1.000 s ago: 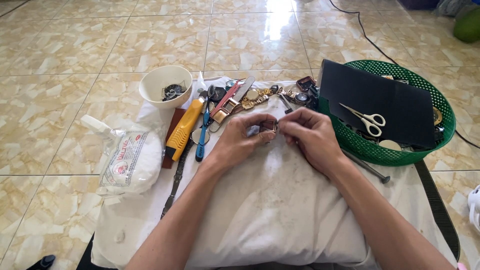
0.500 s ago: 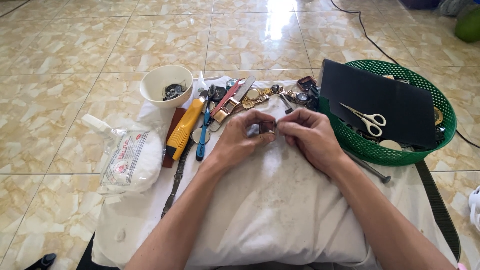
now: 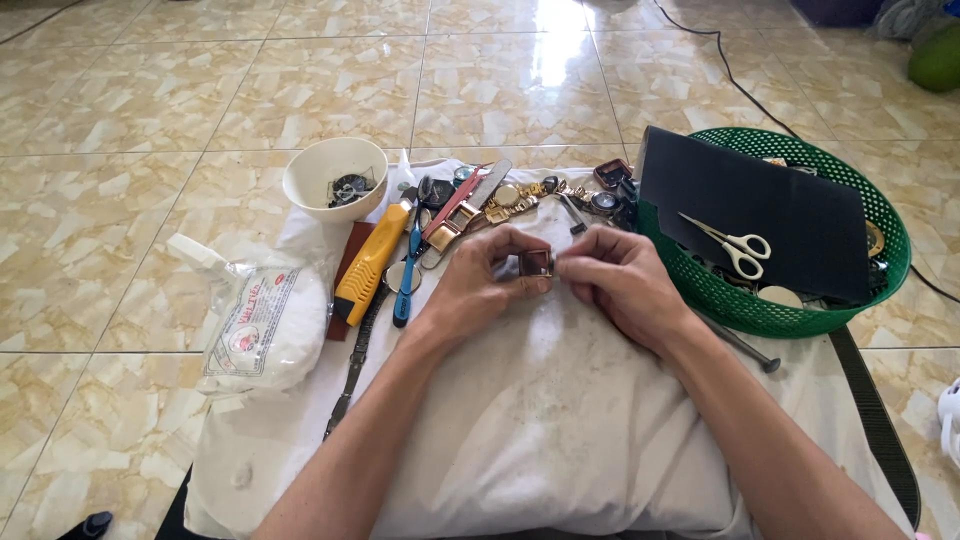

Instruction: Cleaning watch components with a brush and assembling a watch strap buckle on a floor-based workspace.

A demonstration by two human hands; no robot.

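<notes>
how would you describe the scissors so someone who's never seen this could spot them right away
Start at the round green plastic basket on the tiled floor, right of the white pillow. A flat black sheet lies across it, and the scissors rest on that sheet. They are the only tool with white loop handles and slim silver blades, bright against the black.

so I count one white bowl (image 3: pixel 335 177), one green basket (image 3: pixel 800 300), one pair of scissors (image 3: pixel 735 245), one yellow utility knife (image 3: pixel 370 263), one plastic bag (image 3: pixel 262 320).

Small square watch case (image 3: pixel 537 263), metallic frame, dark centre.
Raised just above the white cushion, pinched between fingertips at 9 and 3 o'clock.
</notes>
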